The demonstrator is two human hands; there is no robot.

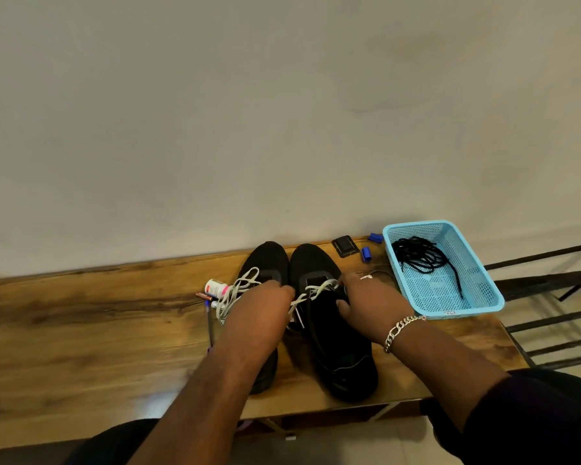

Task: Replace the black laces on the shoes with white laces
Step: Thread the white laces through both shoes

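Note:
Two black shoes stand side by side on the wooden table (81, 330), toes toward the wall. The left shoe (265, 260) carries a white lace (239, 290) that spills loosely off its left side. My left hand (259, 303) lies over that shoe and pinches the white lace (316, 290) threaded across the right shoe (336, 350). My right hand (369, 300) grips the right shoe's upper edge beside the eyelets, thumb curled on the tongue side. The black laces (420, 256) lie piled in the blue basket (483, 300).
The basket stands at the table's right end. A black square pad (345, 246) and two small blue pieces (366, 254) lie behind the shoes. A small white bottle (215, 287) and pens (210, 320) lie left of the shoes. A metal rack (550, 297) stands to the right.

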